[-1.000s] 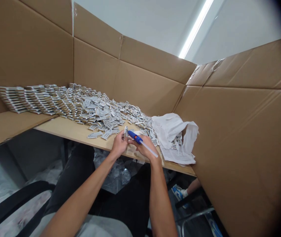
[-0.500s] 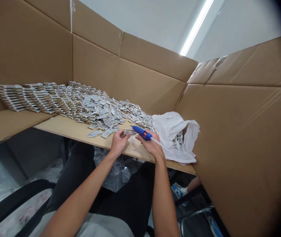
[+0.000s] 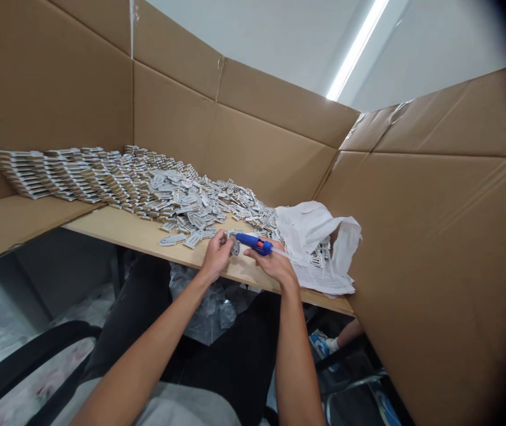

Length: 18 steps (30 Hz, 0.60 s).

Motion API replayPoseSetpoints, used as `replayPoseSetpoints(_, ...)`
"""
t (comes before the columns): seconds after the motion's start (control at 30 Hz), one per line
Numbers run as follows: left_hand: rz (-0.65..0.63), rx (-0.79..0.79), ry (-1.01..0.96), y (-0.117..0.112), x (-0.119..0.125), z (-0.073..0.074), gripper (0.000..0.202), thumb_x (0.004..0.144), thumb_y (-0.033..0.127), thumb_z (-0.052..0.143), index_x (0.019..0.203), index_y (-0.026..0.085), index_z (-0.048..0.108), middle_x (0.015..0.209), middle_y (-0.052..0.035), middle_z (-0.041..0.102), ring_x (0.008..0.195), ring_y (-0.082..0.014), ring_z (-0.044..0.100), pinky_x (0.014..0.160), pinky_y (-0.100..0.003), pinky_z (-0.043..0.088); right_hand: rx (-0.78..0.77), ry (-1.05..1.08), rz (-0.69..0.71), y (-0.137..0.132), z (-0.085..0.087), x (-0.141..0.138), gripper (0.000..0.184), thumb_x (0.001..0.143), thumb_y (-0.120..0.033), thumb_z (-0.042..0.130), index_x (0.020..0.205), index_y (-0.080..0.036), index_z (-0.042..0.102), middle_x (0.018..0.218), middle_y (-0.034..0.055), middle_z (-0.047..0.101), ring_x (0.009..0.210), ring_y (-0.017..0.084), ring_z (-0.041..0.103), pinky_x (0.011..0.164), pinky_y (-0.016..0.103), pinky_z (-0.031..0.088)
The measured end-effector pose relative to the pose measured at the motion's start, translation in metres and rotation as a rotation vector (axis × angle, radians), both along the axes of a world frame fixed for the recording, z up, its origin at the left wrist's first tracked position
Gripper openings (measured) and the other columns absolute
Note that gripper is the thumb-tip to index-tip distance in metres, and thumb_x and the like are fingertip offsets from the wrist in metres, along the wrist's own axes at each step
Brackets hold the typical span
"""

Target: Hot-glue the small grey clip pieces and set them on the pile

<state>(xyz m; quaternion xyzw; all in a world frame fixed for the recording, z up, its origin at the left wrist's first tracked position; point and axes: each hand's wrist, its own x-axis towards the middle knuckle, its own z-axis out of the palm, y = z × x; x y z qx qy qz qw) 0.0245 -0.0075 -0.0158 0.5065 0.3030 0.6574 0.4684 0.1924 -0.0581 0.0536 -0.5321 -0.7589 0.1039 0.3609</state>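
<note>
My right hand [image 3: 274, 265] is closed round a blue glue gun [image 3: 253, 242] with a clear glue stick trailing out of its back. The gun's tip points left at a small grey-white flat piece [image 3: 234, 244] pinched in my left hand [image 3: 215, 255]. Both hands hover over the front edge of the wooden table [image 3: 123, 231]. Just beyond them lies a loose heap of the same flat pieces [image 3: 199, 207].
Neat stacks of the pieces [image 3: 57, 174] line the table's left back. A white plastic bag [image 3: 319, 242] holding more pieces lies at the right. Cardboard walls [image 3: 434, 248] close in the table on three sides. A black chair arm [image 3: 26, 361] and plastic wrap sit below.
My right hand shifted right and then turned the glue gun so its tip meets the piece; my left hand brought the piece up to it.
</note>
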Motion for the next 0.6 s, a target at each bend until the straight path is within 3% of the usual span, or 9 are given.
replayPoseSetpoints(0.27,0.057,0.034,0.044,0.0048,-0.0003,-0.0058,0.020,0.084,0.033,0.062,0.076,0.022,0.047,0.068,0.0045,0.047,0.061,-0.0103,0.046,0.055,-0.019,0.038,0.090,-0.081,-0.042,0.0056,-0.0052,0.0007,0.036,0.087,-0.058,0.066,0.078,-0.024,0.067,0.085,0.0039,0.072,0.081,0.021,0.063,0.078,0.029,0.046)
replayPoseSetpoints(0.47,0.083,0.081,0.087,0.0030,-0.0013,-0.0040,0.019,0.086,0.032,0.059,0.077,0.022,0.046,0.069,0.0044,0.045,0.064,-0.0112,0.045,0.057,-0.020,0.037,0.081,-0.081,-0.038,0.0060,-0.0055,0.0018,0.037,0.088,-0.059,0.065,0.076,-0.024,0.065,0.080,0.0015,0.069,0.072,0.019,0.059,0.074,0.028,0.045)
replayPoseSetpoints(0.6,0.094,0.095,0.099,0.0013,-0.0021,-0.0016,0.018,0.085,0.030,0.058,0.076,0.022,0.046,0.068,0.0048,0.045,0.063,-0.0114,0.045,0.058,-0.021,0.036,0.101,-0.074,-0.037,0.0080,-0.0087,0.0032,0.035,0.088,-0.057,0.067,0.078,-0.024,0.067,0.084,0.0031,0.071,0.077,0.020,0.062,0.075,0.028,0.045)
